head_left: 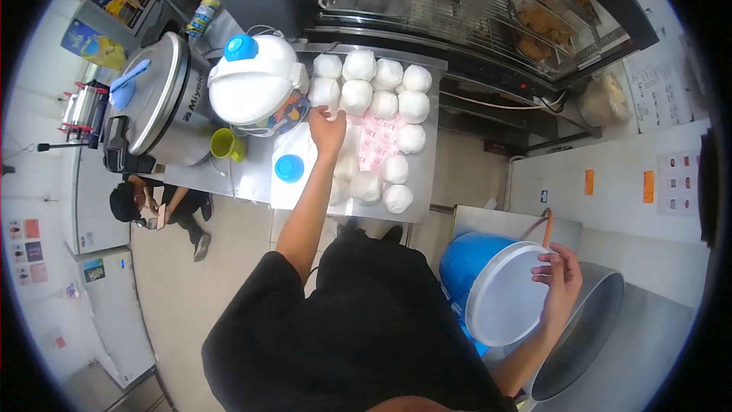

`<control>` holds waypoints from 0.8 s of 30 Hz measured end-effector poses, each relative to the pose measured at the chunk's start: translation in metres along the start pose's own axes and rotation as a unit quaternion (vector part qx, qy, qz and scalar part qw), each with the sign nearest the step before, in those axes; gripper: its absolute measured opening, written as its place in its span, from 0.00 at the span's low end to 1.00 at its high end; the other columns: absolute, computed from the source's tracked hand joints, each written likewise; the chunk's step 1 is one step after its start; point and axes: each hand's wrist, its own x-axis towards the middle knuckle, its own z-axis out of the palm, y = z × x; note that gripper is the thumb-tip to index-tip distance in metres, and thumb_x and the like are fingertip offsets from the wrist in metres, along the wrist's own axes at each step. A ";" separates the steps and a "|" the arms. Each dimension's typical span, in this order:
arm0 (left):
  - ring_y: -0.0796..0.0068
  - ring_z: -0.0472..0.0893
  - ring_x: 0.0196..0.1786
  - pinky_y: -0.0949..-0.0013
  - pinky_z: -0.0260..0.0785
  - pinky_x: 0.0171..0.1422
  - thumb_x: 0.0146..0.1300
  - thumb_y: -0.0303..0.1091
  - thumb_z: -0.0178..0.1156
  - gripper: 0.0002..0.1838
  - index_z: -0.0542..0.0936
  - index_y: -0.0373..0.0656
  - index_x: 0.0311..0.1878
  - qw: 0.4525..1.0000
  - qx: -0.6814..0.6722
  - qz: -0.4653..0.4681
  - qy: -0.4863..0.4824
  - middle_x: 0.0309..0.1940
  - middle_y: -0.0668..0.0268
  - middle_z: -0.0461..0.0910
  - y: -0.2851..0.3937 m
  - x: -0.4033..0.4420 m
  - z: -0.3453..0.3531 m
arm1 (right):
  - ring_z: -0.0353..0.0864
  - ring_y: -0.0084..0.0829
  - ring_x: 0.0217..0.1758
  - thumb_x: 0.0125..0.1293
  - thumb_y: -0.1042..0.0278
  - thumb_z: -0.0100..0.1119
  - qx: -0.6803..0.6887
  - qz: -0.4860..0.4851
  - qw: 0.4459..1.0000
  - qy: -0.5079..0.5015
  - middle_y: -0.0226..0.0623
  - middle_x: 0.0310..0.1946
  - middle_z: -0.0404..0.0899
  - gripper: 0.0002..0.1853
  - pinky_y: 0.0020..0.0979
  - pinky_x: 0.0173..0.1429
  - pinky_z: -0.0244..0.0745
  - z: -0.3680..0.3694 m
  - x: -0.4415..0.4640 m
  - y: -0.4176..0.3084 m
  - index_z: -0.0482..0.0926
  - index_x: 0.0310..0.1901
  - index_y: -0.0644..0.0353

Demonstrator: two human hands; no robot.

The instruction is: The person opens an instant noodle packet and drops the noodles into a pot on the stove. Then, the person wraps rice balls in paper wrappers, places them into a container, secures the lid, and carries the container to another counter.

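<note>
My left hand [328,131] reaches over the table with its fingers bent and the thumb apart. Its fingertips are at the near edge of a white paper-wrapped bundle [324,92]; whether they touch it I cannot tell. More round wrapped bundles [357,98] stand in rows, several of them around pink-printed paper [375,141] that reads "RICE". On the right, my right hand [560,282] hangs open and holds nothing, its fingers loosely curved. Behind it is the pale round top [507,294] of a blue drum-shaped container [467,259].
A white rice cooker [255,84], a large Miyako pot [164,99], a green cup [226,145] and a blue round object [289,168] are on the left. A display cabinet [457,8] with fried food stands behind. Another person [164,206] crouches at left. A metal basin [583,336] is at right.
</note>
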 end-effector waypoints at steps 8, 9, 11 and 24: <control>0.43 0.76 0.71 0.52 0.74 0.75 0.46 0.54 0.87 0.64 0.60 0.24 0.74 0.930 -0.225 -0.292 0.014 0.70 0.38 0.69 0.049 0.016 0.073 | 0.86 0.25 0.36 0.79 0.73 0.56 0.035 -0.007 0.999 0.025 0.37 0.40 0.88 0.14 0.26 0.41 0.79 0.032 -0.012 -0.002 0.83 0.61 0.63; 0.44 0.76 0.71 0.52 0.76 0.73 0.45 0.53 0.87 0.64 0.60 0.25 0.74 0.925 -0.219 -0.310 0.024 0.70 0.38 0.69 0.056 0.018 0.077 | 0.86 0.25 0.36 0.79 0.73 0.56 0.034 -0.009 0.999 0.026 0.37 0.40 0.88 0.14 0.26 0.41 0.79 0.033 -0.013 -0.001 0.82 0.61 0.63; 0.45 0.78 0.69 0.52 0.80 0.69 0.44 0.50 0.88 0.63 0.60 0.27 0.74 0.901 -0.241 -0.359 0.038 0.71 0.39 0.69 0.060 0.023 0.084 | 0.85 0.25 0.37 0.79 0.74 0.56 0.032 -0.009 0.999 0.024 0.37 0.41 0.88 0.14 0.27 0.41 0.79 0.034 -0.018 0.004 0.82 0.61 0.63; 0.51 0.82 0.63 0.53 0.83 0.61 0.44 0.39 0.88 0.58 0.62 0.31 0.73 0.879 -0.333 -0.339 0.023 0.67 0.45 0.74 0.028 0.032 0.094 | 0.86 0.26 0.39 0.79 0.71 0.59 0.001 -0.034 0.999 -0.041 0.36 0.41 0.88 0.15 0.28 0.48 0.80 0.044 -0.030 0.005 0.82 0.62 0.64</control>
